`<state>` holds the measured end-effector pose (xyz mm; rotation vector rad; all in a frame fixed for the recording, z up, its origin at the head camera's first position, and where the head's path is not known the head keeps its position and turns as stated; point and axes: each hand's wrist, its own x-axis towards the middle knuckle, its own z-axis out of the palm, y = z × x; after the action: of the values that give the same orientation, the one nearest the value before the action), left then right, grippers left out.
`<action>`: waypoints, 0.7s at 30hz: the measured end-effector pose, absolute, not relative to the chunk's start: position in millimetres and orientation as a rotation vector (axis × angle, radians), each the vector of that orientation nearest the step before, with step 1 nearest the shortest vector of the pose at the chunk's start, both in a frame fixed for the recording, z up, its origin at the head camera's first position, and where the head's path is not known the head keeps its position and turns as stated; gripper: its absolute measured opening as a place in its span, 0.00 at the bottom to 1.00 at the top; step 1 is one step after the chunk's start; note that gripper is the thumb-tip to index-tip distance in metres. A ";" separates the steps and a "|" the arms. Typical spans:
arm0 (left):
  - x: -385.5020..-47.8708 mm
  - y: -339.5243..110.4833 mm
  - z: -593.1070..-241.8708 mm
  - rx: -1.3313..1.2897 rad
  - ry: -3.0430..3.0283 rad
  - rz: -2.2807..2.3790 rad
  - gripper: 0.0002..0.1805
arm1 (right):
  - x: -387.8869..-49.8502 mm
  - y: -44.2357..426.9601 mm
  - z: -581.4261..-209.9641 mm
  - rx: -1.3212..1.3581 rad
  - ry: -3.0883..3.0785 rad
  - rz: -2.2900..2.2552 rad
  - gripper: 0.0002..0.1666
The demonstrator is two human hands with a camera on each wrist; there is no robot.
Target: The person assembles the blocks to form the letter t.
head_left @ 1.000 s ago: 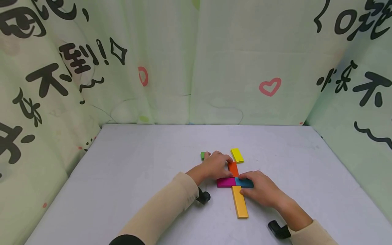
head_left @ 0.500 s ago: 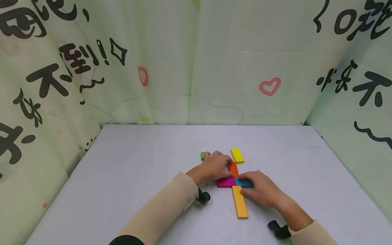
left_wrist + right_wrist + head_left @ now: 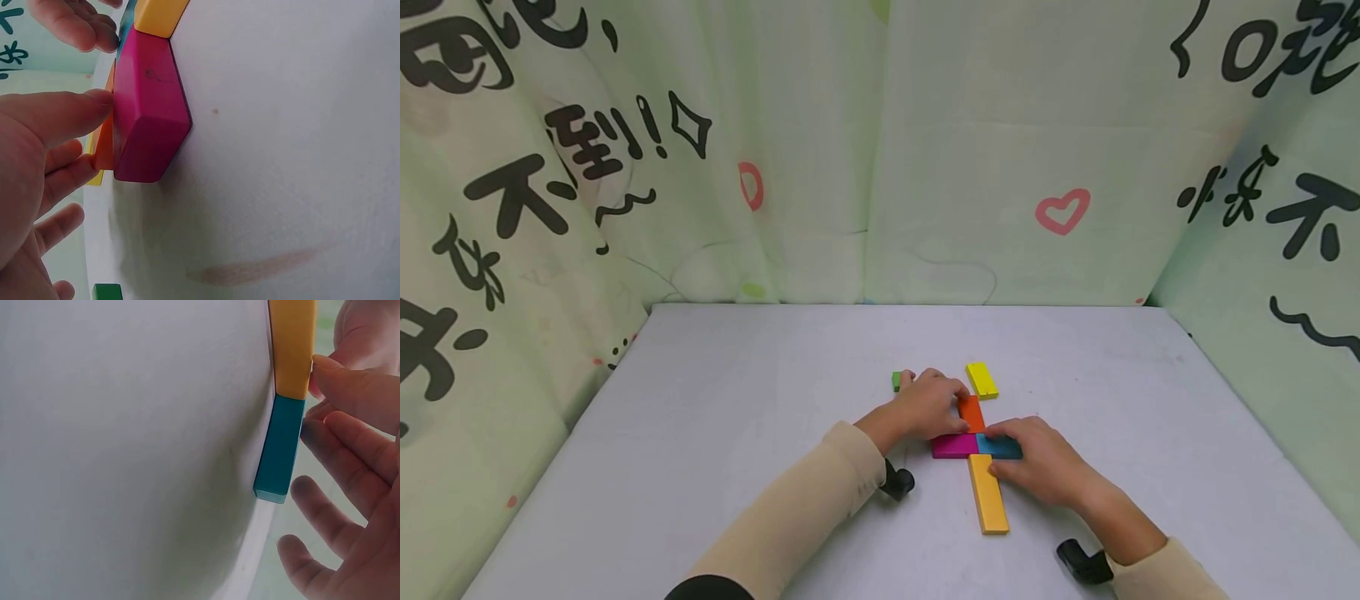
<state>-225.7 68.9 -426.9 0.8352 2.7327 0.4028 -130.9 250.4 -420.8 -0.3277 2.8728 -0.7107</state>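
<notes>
Several coloured wooden blocks lie together on the white table. My left hand point(image 3: 922, 406) holds the red-orange block point(image 3: 972, 414), its thumb by the magenta block point(image 3: 954, 447). In the left wrist view its other fingers are spread apart. My right hand point(image 3: 1043, 460) spans the blue block point(image 3: 1000, 447), index finger along the far side. Its thumb touches the edge of the long yellow-orange block point(image 3: 988, 496), which points toward me. The magenta and blue blocks meet end to end, with the red-orange block behind them. Fingers partly cover the red-orange and blue blocks.
A bright yellow block point(image 3: 982, 381) lies just behind the red-orange one. Beyond my left hand a green block point(image 3: 896, 382) is partly hidden. The white table point(image 3: 737, 400) meets pale green curtains point(image 3: 812, 150) at its back and sides.
</notes>
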 end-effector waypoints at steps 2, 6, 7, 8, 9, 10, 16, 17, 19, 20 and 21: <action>-226.4 69.0 -427.4 0.833 2.734 0.406 0.23 | -130.9 250.3 -420.6 -0.334 2.879 -0.711 0.27; -227.2 69.2 -427.8 0.832 2.738 0.405 0.23 | -130.8 250.1 -420.0 -0.340 2.884 -0.716 0.27; -227.1 69.2 -427.8 0.832 2.739 0.404 0.23 | -130.8 249.9 -419.9 -0.337 2.882 -0.717 0.27; -227.0 69.2 -427.7 0.832 2.740 0.404 0.23 | -130.8 249.8 -419.8 -0.334 2.880 -0.716 0.27; -226.9 69.2 -427.7 0.833 2.742 0.403 0.23 | -130.8 249.8 -419.7 -0.329 2.877 -0.717 0.28; -226.8 69.2 -427.6 0.833 2.743 0.402 0.24 | -130.8 249.7 -419.6 -0.323 2.874 -0.717 0.28; -226.3 69.0 -426.6 0.835 2.741 0.401 0.23 | -131.1 249.4 -419.7 -0.299 2.860 -0.722 0.29; -226.2 68.9 -426.5 0.835 2.740 0.402 0.23 | -131.1 249.4 -419.8 -0.298 2.857 -0.725 0.29; -226.2 68.8 -426.7 0.833 2.738 0.404 0.23 | -131.0 249.4 -419.9 -0.294 2.852 -0.728 0.29; -226.1 68.7 -426.9 0.832 2.737 0.405 0.23 | -131.0 249.5 -420.0 -0.292 2.849 -0.731 0.29; -226.1 68.7 -427.1 0.831 2.736 0.407 0.23 | -130.9 249.5 -420.1 -0.292 2.848 -0.733 0.29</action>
<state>-226.1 68.7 -427.1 0.8306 2.7359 0.4066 -130.9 249.5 -420.1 -0.2921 2.8476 -0.7326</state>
